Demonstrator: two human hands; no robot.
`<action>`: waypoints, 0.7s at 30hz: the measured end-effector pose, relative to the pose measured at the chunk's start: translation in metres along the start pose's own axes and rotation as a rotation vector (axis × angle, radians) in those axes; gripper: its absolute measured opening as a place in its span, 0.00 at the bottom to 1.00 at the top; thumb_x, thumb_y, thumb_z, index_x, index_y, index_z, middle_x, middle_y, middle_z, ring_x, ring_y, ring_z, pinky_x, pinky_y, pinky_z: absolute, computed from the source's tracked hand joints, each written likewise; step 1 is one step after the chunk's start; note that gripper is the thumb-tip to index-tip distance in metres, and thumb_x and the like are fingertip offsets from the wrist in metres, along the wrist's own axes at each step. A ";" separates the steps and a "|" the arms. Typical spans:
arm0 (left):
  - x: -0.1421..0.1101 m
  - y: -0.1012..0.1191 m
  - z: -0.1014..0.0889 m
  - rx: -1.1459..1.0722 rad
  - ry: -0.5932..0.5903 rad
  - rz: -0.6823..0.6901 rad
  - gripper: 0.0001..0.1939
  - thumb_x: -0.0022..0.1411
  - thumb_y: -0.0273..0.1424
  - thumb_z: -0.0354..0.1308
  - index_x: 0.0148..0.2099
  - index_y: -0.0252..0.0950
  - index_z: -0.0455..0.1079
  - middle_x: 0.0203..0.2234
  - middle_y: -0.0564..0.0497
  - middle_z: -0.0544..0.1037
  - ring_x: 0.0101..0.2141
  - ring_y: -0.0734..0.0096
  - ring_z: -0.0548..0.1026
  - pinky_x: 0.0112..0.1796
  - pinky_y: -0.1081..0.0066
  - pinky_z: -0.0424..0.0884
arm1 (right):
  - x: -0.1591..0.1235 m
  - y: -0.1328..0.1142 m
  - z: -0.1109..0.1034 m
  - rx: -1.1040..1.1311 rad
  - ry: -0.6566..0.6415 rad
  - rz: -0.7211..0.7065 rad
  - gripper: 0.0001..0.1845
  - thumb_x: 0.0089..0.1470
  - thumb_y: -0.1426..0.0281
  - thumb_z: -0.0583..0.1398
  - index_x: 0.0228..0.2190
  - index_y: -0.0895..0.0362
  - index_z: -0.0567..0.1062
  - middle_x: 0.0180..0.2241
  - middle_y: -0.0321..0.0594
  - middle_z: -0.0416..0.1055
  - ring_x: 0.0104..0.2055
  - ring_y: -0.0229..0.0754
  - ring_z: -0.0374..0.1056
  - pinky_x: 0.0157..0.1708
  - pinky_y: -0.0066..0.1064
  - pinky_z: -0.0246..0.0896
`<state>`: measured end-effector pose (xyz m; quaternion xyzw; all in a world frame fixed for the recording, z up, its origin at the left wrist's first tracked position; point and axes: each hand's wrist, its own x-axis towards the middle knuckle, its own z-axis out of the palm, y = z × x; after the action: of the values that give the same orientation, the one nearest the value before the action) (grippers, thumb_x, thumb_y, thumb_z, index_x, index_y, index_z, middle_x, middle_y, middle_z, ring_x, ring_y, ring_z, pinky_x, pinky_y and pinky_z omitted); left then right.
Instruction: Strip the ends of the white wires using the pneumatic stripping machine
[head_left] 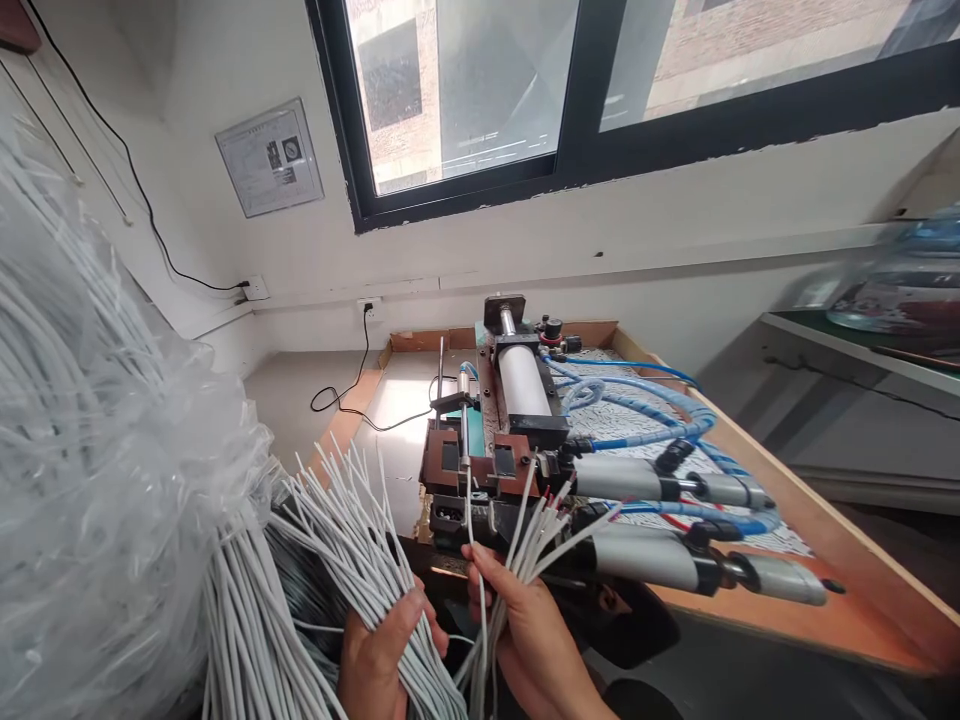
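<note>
My left hand [394,640] is closed around a thick bundle of white cables [352,540], whose loose ends fan out up and to the left. Between the thumb and fingers of my right hand [517,620] is a single white cable [472,515]. Its upper end reaches up to the front of a pneumatic machine [480,465]; whether the tip is inside I cannot tell. A smaller bunch of white cables [536,535] also lies in my right hand, some with red wire showing at the ends. Both bundles run down out of view.
Clear plastic wrapping [127,480] around more cables fills the left side. Grey air cylinders [637,555] and blue hoses [675,410] spread right of the machine. A wooden-edged tray [862,570] surrounds it, holding many short white offcuts. A shelf [862,345] stands at right.
</note>
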<state>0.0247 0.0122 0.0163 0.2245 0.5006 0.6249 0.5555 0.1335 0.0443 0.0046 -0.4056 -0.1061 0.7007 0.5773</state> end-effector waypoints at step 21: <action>0.000 -0.008 -0.009 0.106 -0.045 -0.100 0.12 0.36 0.33 0.65 0.26 0.33 0.73 0.18 0.49 0.77 0.21 0.66 0.73 0.25 0.68 0.69 | -0.022 0.008 -0.005 -0.182 -0.034 -0.178 0.14 0.36 0.62 0.65 0.24 0.59 0.72 0.17 0.34 0.68 0.18 0.34 0.59 0.18 0.25 0.54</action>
<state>0.0206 0.0079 0.0059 0.2424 0.5307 0.5639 0.5845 0.1312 0.0205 0.0066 -0.4334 -0.2148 0.6411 0.5959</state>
